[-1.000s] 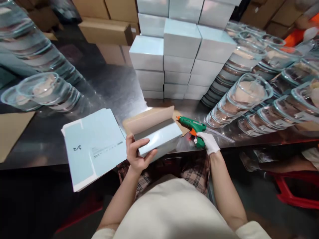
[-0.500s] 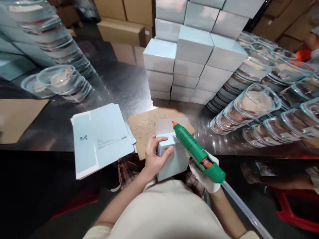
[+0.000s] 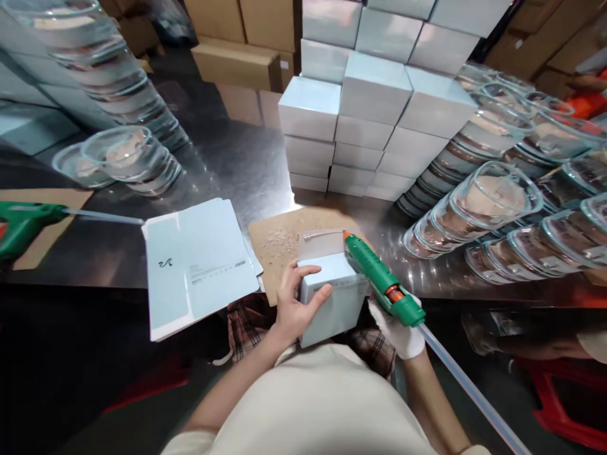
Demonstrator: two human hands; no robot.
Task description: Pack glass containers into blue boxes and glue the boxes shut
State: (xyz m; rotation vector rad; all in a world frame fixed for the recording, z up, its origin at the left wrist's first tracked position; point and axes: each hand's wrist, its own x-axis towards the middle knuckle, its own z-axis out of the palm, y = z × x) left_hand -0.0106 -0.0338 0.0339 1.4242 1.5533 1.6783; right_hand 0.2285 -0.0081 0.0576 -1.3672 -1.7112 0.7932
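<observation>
My left hand (image 3: 298, 300) grips a pale blue box (image 3: 336, 309) by its left end, thumb on the near face and fingers over the top. The box's flap (image 3: 325, 245) stands open on the far side, with a line of glue along its edge. In my right hand (image 3: 398, 328), which wears a white glove, is a green glue gun (image 3: 379, 272) with an orange tip. The tip touches or nearly touches the flap's right end. A long clear glue stick (image 3: 469, 379) trails out of the gun's back.
Flat pale blue box blanks (image 3: 194, 265) lie left of the box. A cardboard sheet (image 3: 275, 234) lies beneath. White boxes (image 3: 370, 95) are stacked behind, clear tubs (image 3: 493, 196) stand right. Another green glue gun (image 3: 28, 221) is at far left.
The glue gun's tip has moved right along the flap, leaving a glue line. My left hand still holds the box. A second glue gun has come into view at far left.
</observation>
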